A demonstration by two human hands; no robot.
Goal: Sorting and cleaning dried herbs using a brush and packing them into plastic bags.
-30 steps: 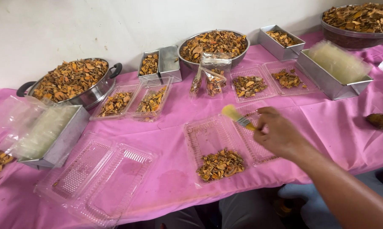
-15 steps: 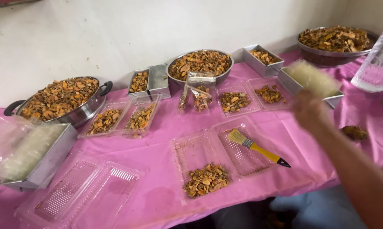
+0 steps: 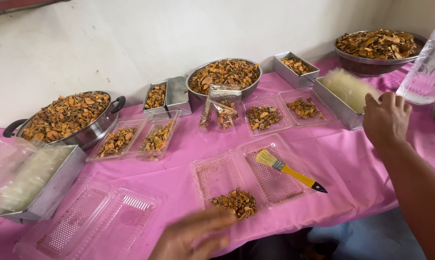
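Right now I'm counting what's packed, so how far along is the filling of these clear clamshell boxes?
Done-looking: four open trays near the bowl hold chips. In hand: the front box has one small pile and the brush lying in its other half; the right hand reaches to the tin of wrappers, the left hand hovers by the pile. Left: an empty box; none closed.

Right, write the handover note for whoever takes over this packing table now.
Left hand: open, empty, at the near edge beside the open clamshell tray.
Right hand: open, empty, at the metal tin of clear bags.
Brush: lying in the tray's lid half.
Done: a small heap of dried chips sits in the tray's front corner.
Left: tray mostly unfilled and unclosed; another empty clamshell waits to the left.
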